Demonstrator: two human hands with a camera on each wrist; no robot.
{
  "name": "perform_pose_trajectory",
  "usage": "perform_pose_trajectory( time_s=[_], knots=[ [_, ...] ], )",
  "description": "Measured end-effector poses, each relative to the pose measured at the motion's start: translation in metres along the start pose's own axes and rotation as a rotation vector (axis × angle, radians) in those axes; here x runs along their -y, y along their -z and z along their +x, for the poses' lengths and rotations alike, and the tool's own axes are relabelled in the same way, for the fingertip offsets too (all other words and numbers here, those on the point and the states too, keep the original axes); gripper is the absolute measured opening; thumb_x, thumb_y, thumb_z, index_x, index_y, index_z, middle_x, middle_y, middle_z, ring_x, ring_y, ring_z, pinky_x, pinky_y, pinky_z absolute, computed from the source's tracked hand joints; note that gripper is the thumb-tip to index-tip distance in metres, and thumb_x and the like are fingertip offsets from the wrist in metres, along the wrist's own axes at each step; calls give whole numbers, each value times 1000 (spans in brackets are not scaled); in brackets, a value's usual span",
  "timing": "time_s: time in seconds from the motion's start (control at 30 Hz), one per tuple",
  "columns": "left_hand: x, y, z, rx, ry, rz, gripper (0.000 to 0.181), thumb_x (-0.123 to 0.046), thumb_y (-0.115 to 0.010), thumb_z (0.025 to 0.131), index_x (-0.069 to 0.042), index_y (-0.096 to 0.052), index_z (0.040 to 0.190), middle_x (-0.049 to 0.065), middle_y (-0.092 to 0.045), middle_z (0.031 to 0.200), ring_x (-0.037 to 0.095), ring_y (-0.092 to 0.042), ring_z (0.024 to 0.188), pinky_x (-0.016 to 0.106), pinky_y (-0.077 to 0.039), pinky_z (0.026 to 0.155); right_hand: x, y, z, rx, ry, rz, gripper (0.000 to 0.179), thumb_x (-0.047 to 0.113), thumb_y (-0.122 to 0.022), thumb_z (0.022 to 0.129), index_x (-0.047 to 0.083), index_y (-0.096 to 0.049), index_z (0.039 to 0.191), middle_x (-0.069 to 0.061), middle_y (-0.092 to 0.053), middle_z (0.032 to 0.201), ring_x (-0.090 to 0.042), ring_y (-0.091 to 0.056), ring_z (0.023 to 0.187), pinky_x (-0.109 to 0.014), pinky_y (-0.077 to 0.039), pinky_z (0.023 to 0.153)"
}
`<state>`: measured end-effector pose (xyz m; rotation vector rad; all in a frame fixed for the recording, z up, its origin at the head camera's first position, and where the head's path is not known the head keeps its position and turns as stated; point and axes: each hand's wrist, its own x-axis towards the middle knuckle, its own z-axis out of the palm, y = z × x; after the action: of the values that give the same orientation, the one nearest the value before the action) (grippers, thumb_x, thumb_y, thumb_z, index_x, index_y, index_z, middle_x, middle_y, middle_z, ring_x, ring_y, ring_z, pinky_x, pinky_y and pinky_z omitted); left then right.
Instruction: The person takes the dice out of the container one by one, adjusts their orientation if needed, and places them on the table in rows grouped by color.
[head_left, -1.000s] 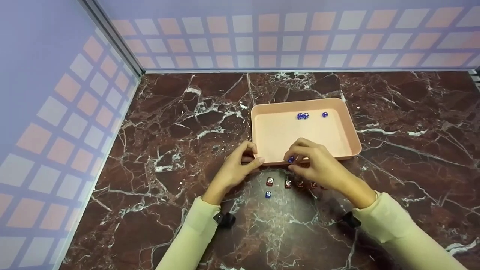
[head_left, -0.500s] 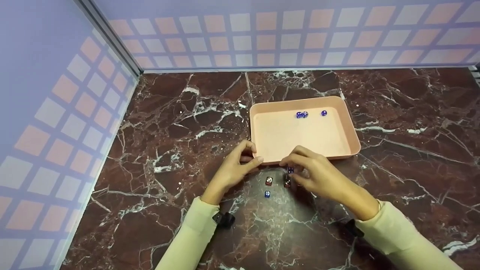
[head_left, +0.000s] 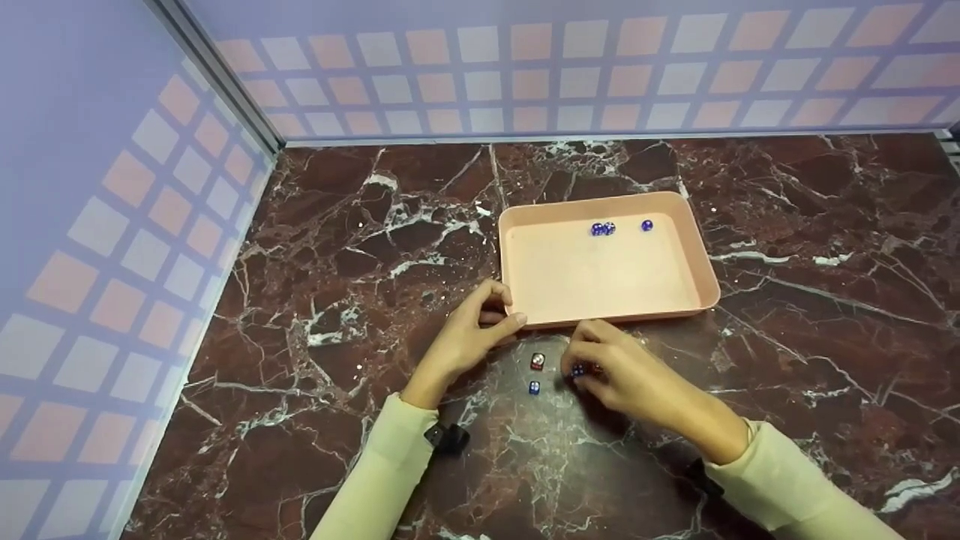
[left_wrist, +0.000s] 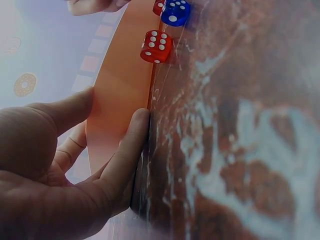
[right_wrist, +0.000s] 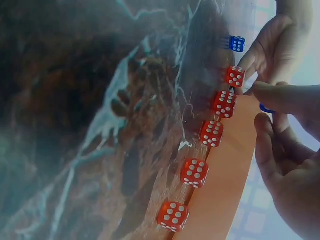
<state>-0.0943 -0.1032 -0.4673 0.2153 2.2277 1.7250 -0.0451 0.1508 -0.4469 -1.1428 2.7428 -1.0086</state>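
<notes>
My left hand (head_left: 480,326) grips the near left corner of a shallow peach tray (head_left: 570,277), its thumb at the front wall and fingers at the left wall. Between thumb and fingertips of my right hand (head_left: 626,371) is a blue die (head_left: 577,370), held in front of the tray, mostly covered by the fingers in the right wrist view. A row of red dice (right_wrist: 212,133) runs along the tabletop before the tray; in the head view my right hand hides most of them. The leftmost red die (head_left: 538,361) has a blue die (head_left: 534,388) in front of it.
Three blue dice lie on the tray floor near its back wall: two side by side (head_left: 603,229) and one die (head_left: 647,225) farther right. Dark red marble tabletop (head_left: 360,315) surrounds the tray. Panels with a checked pattern (head_left: 532,75) border the back and left.
My right hand has come from the tray's front rim down toward me with the blue die, to the row of red dice. My left hand stays at the tray corner.
</notes>
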Motion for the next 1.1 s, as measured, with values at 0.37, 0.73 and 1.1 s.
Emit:
perform_pose_trajectory(
  time_s=[0.37,0.73,1.1],
  knots=[
    [-1,0,0,0,0,-32,26,-15,-74,101,-6,-55,117,16,-58,130,25,-63,102,36,-68,86,0,-4,-5,43,48,-27,24,-9,-83,79,12,-74,87,2,-62,98,-15,-64,90,-34,-65,81],
    [-2,0,1,19,2,-45,25,-13,-73,102,-6,-53,116,16,-56,127,26,-63,102,37,-68,86,1,-10,-8,93,47,18,19,-7,-81,83,11,-80,91,2,-71,97,-16,-70,91,-33,-67,85],
    [0,0,-1,12,19,-55,27,-13,-73,101,-4,-54,117,18,-57,129,28,-64,104,37,-68,88,0,-14,-11,91,54,3,29,-10,-78,83,7,-77,106,-4,-73,103,-20,-73,92,-36,-68,84]
  ],
)
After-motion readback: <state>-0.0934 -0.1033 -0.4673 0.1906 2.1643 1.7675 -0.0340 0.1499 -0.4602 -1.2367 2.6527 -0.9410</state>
